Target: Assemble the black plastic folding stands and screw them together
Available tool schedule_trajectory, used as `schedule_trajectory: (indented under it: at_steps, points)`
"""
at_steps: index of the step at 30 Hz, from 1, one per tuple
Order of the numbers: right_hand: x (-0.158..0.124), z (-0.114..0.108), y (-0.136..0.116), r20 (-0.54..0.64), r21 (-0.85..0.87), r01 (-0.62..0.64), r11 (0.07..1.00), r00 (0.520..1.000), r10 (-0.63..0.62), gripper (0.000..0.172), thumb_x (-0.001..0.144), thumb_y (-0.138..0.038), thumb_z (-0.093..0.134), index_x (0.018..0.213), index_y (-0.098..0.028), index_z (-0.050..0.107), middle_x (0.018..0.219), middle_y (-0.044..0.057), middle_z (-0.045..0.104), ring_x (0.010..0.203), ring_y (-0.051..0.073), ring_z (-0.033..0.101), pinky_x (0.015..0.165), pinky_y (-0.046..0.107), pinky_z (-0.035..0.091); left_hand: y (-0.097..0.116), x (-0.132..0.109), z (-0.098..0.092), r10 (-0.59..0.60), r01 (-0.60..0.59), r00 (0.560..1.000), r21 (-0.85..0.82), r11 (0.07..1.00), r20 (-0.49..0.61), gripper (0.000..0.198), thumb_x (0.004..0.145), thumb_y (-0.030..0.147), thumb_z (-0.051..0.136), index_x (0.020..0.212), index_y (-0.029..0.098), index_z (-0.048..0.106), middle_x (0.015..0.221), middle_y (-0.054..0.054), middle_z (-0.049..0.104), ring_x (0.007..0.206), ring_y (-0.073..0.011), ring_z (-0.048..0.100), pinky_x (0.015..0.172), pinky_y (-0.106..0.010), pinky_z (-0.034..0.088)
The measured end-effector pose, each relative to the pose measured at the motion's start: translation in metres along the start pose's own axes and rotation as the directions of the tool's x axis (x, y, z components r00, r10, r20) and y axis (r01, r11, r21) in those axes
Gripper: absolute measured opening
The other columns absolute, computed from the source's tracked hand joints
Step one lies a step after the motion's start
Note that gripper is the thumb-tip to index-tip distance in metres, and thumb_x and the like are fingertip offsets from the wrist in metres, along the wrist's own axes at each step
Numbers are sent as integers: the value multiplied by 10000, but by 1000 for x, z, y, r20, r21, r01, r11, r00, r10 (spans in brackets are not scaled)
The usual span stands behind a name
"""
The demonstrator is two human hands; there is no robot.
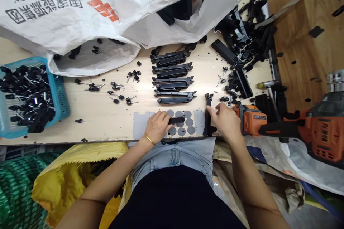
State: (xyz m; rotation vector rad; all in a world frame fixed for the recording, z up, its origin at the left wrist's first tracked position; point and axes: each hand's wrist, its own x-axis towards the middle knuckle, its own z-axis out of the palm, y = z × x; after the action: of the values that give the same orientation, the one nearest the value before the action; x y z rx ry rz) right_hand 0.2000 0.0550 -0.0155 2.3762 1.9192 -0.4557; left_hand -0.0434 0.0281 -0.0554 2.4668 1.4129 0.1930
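My left hand (pixel 158 125) is closed around a short black plastic part (pixel 177 120) with a rounded end, above a grey sheet with round discs (pixel 181 131) at the table's front edge. To the right, my right hand (pixel 225 120) has its thumb and finger at a long black plastic bar (pixel 208 116) that lies front to back; whether it grips the bar is unclear. Beyond the hands, several paired black plastic bars (pixel 174 84) lie in a stacked row. Small black-headed screws (pixel 115 96) are scattered to their left.
A blue basket (pixel 63 96) full of black-headed screws stands at the left. White woven sacks (pixel 72 35) lie along the back. Black parts (pixel 247 35) are heaped at the right, near an orange power tool (pixel 325 132) and an orange battery pack (pixel 254 118).
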Motion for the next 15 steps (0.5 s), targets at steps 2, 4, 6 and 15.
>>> schedule_trajectory:
  at_steps: [2, 4, 6, 15]
  points:
    - [-17, 5, 0, 120, -29, -46, 999, 992, 49, 415, 864, -548, 473, 926, -144, 544, 834, 186, 645, 821, 313, 621, 654, 391, 466, 3, -1, 0, -39, 39, 999, 7, 999, 7, 247, 793, 250, 649, 1021, 162, 611, 961, -103, 608, 890, -263, 560, 731, -370, 462]
    - [-25, 12, 5, 172, 38, -76, 996, 983, 69, 351, 825, -500, 559, 897, -159, 522, 799, 156, 640, 781, 295, 616, 630, 367, 453, 6, 0, 0, -25, 25, 998, 11, 1000, 52, 397, 783, 299, 658, 1144, 161, 573, 1032, -121, 587, 947, -286, 542, 759, -392, 463]
    - [-26, 17, 9, 206, 310, -94, 946, 978, 30, 304, 803, -474, 580, 839, -181, 509, 748, 88, 623, 726, 242, 601, 624, 335, 448, 8, 2, 0, -18, 18, 996, 0, 1000, 84, 417, 780, 277, 660, 1171, 173, 557, 1053, -120, 585, 970, -285, 539, 769, -391, 468]
    - [-39, 21, -60, 275, 953, -267, -143, 961, 38, 352, 768, -520, 563, 648, -205, 459, 844, 51, 711, 776, 188, 676, 770, 349, 537, 39, -13, -11, -321, 359, 924, -181, 916, 205, 163, 922, 283, 473, 1025, 185, 553, 725, -24, 674, 652, -213, 658, 550, -279, 415]
